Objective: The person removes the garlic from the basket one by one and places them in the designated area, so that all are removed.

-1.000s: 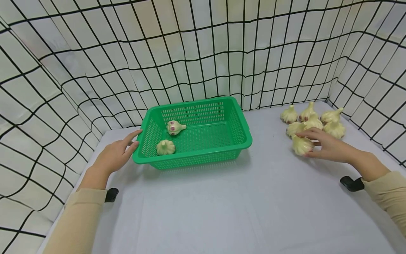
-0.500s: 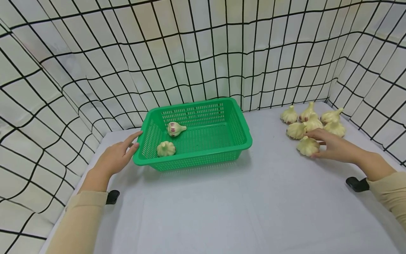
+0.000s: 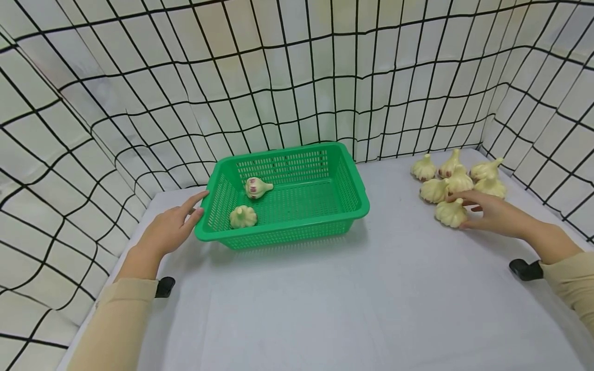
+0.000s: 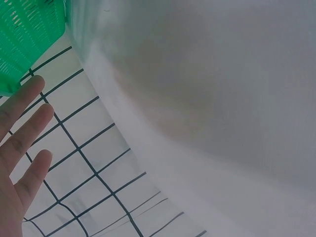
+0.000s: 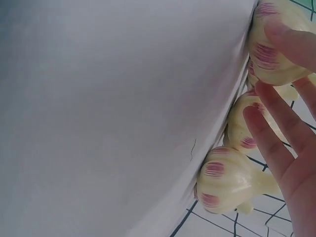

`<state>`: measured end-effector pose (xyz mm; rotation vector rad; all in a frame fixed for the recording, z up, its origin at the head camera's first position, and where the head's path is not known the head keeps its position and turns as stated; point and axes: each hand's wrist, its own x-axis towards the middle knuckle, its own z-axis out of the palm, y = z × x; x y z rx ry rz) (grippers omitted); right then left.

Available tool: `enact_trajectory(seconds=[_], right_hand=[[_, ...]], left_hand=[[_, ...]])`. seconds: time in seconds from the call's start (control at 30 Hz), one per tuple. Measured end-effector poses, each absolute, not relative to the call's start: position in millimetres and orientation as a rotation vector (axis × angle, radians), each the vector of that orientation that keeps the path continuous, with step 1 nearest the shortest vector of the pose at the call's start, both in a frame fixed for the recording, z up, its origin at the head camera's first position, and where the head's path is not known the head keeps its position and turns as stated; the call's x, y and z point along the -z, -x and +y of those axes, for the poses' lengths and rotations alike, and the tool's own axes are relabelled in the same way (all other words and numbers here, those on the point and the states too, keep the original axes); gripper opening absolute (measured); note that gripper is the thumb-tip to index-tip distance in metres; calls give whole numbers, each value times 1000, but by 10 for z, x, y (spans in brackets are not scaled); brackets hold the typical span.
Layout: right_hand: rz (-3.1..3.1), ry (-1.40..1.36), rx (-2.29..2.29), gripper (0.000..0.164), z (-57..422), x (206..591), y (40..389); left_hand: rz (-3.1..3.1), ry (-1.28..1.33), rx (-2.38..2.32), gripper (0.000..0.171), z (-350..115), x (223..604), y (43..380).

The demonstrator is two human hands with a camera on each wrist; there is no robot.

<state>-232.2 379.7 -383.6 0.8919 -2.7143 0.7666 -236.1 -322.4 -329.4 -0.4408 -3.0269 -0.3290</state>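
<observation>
My left hand point(image 3: 168, 226) lies beside the left end of the green basket point(image 3: 287, 226), its extended fingertips at the rim. In the left wrist view, the fingers point(image 4: 30, 131) are spread near a corner of the basket. On the right, a pale garlic bulb point(image 3: 451, 214) sits upright on the white cloth. My right hand point(image 3: 494, 214) holds it between thumb and fingers, from its right side. Purple streaks mark this garlic bulb point(image 5: 266, 54) in the right wrist view, where the thumb lies against it. Two garlic bulbs, one on its side point(image 3: 257, 188), are inside the basket.
Several more garlic bulbs point(image 3: 459, 180) cluster just behind my right hand, close to the back right corner. Black grid netting point(image 3: 297, 98) over white cloth walls in the back and both sides. White cloth point(image 3: 287, 304) covers the table in front of the basket.
My right hand and its garlic bulb have shifted slightly right, and the bulb now stands more upright. The left hand and basket have hardly moved.
</observation>
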Motion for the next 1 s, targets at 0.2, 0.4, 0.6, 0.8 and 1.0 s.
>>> enact_trajectory(seconds=[0.2,0.4,0.6,0.8,1.0], right_hand=[[-2705,-866,-840,72,3832,3803,2323],[-2756,-746,-768,71,3810,3674,2303],[-2775,-651,-799,68,3752,3497,2285],[-2642,-697,-865,62,3625,3259,2277],[-2601,-697,-888,57,3404,3073,2313]], left_hand=[[-3026,447,331,61,-3213,3277,2354],[-3023,448,320,61,-3211,3281,2355],[-3027,434,310,62,-3212,3270,2354],[-3028,444,318,62,-3212,3258,2357],[-3031,443,315,61,-3220,3272,2360]])
